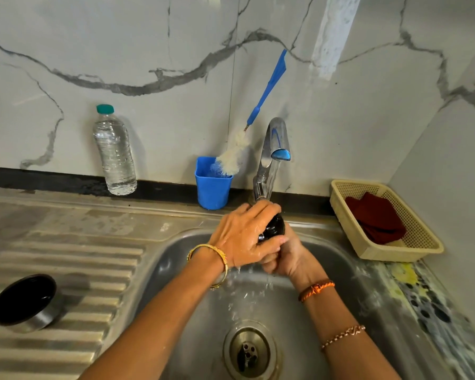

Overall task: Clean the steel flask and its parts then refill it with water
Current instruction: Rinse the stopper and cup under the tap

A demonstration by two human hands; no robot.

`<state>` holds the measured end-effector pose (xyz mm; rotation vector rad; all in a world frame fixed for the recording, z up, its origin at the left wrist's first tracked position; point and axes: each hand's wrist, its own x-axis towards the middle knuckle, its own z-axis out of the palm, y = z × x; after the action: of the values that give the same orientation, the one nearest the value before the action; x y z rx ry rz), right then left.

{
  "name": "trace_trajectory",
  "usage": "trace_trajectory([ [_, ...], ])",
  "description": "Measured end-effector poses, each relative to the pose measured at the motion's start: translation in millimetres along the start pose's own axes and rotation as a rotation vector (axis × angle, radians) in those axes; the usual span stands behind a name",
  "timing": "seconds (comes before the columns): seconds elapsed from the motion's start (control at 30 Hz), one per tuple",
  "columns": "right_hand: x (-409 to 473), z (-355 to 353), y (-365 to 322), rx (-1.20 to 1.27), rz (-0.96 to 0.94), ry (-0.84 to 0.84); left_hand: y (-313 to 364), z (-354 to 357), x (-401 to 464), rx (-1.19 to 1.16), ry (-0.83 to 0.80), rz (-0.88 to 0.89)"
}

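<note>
**Rinsing one flask part under the tap**

I'm gripping one black stopper [273,229] with my left hand [244,237] and right hand [283,256], both clenched around it. One steel cap [25,303] is sitting far left of my grip, one brush [247,133] behind it, over one sink [340,270].

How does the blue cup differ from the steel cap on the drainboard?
The blue cup stands upright by the wall and holds a brush; the steel cap lies tilted on the drainboard, holding nothing visible. The cup is plastic blue; the cap is steel outside, dark inside. Neither is held.
</note>
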<state>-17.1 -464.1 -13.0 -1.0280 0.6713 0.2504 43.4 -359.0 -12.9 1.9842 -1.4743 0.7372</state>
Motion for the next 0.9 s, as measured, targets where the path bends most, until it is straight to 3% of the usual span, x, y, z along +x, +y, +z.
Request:
trace_trajectory([
  [0.07, -1.2, 6.0, 1.7, 0.026, -0.011, 0.021, -5.4, 1.4, -4.3, 0.036, -0.033, -0.054],
  [0.13, 3.1, 16.8, 2.3, -0.019, -0.111, 0.174, 2.4, 4.8, -6.7, -0.169, 0.011, -0.303],
  [0.23, 4.4, 33.2, 5.3, -0.434, -0.435, 0.562, 17.4, 10.2, 2.4, -0.495, 0.245, -0.753],
  [0.33, -3.3, 32.9, 6.5, -0.993, -0.702, 0.870, 14.2, 6.5, 16.6, -0.795, 0.155, -1.183],
  [0.4, -7.2, 28.1, 4.2, -1.270, -0.879, 0.879, 8.6, 1.2, 20.2, -1.089, 0.112, -1.463],
  [0.47, -7.2, 27.2, 2.0, -1.366, -1.031, 0.830, 8.6, -2.8, 18.1, -1.388, 0.123, -1.661],
  [0.57, -4.1, 27.4, 10.9, -1.436, -1.251, 0.861, 9.2, 3.1, 12.2, -1.656, 0.198, -1.741],
  [0.63, -4.4, 23.8, 21.6, -1.432, -1.402, 0.777, 6.9, 8.1, 11.5, -1.786, 0.244, -1.707],
  [0.8, -8.0, -3.1, 32.7, -1.164, -1.727, 0.468, 13.8, 6.2, 11.7, -1.789, 0.095, -1.696],
  [0.9, -11.8, -6.5, 30.5, -0.824, -1.690, 0.438, 21.5, 3.0, 14.6, -1.818, 0.124, -1.615],
])
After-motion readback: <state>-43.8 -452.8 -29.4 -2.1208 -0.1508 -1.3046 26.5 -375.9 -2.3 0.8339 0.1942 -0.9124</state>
